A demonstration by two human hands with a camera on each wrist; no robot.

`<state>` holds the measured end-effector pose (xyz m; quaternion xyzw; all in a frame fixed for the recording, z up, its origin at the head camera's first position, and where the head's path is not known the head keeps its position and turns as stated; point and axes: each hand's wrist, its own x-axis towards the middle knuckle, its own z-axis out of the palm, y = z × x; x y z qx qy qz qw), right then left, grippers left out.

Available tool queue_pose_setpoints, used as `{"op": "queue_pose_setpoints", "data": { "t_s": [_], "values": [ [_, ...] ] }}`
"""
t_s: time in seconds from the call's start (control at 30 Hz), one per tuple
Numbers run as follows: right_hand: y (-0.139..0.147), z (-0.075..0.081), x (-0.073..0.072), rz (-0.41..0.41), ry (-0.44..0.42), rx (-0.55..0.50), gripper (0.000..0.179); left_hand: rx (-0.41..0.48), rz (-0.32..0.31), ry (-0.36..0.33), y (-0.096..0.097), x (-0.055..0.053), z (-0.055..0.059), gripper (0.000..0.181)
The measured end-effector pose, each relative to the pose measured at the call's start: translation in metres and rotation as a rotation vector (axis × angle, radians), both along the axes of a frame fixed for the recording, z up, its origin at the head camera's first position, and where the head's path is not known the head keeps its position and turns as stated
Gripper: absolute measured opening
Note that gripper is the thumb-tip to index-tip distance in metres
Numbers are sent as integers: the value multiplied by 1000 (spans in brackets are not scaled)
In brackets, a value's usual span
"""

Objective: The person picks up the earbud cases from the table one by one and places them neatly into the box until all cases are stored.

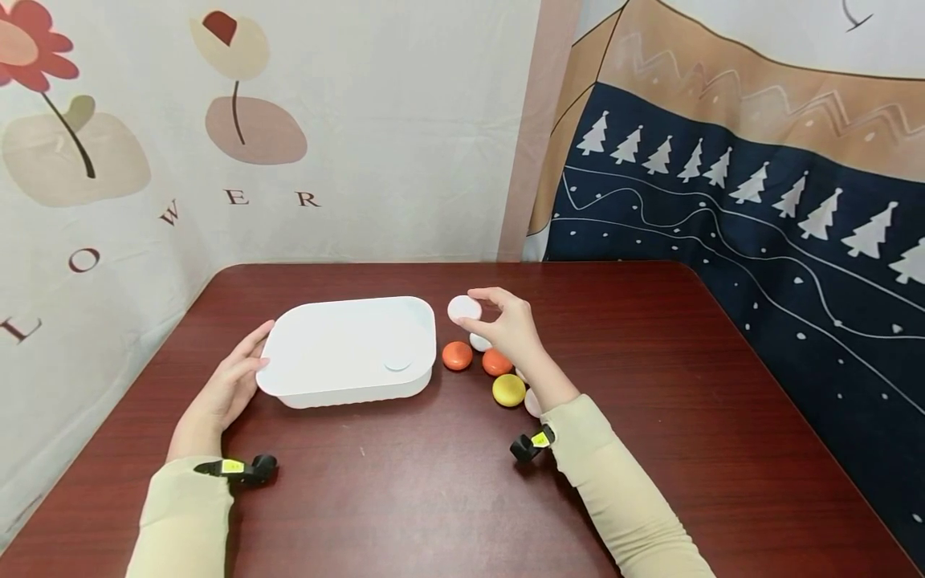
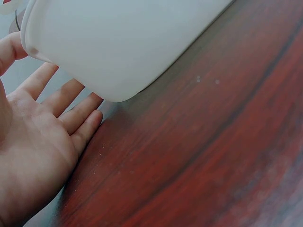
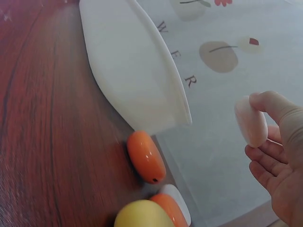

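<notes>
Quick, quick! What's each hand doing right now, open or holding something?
Left hand: open, fingers fairly straight, resting against the end of the white box.
Right hand: holding a pale round piece, pinched.

Flowered cloth [image 1: 361, 136] beside tree-patterned cloth [image 1: 759, 209]

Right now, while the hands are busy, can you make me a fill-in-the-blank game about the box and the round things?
1. The left hand touches a box whose colour is ____.
2. In the head view, the pale disc pinched by the right hand is on the box's ____ side.
3. On the table, the nearest disc to the box is coloured ____.
4. The head view shows ____ orange discs.

Missing words: white; right; orange; two.
</notes>
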<state>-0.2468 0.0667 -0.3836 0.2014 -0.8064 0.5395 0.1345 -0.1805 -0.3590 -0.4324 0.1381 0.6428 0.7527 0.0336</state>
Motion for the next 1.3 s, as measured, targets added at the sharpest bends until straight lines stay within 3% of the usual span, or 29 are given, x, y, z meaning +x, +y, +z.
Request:
{"op": "queue_pose_setpoints", "data": {
  "t_s": [0.17,0.4,0.63,0.93,1.3],
  "values": [
    [-7,3,5,27,34,15,40,7,-1,3,0,0,-1,60],
    [-19,3,12,76,-1,14,42,4,10,-11,0,-1,1,60],
    [-30,-4,14,112,89,54,40,24,-7,0,-1,-2,0,60],
    [-43,-9,22,167,76,59,40,15,-5,-1,-3,-3,-1,59],
    [-57,-17,29,240,145,77,40,-7,14,-18,-2,-4,-1,61]
  ]
}}
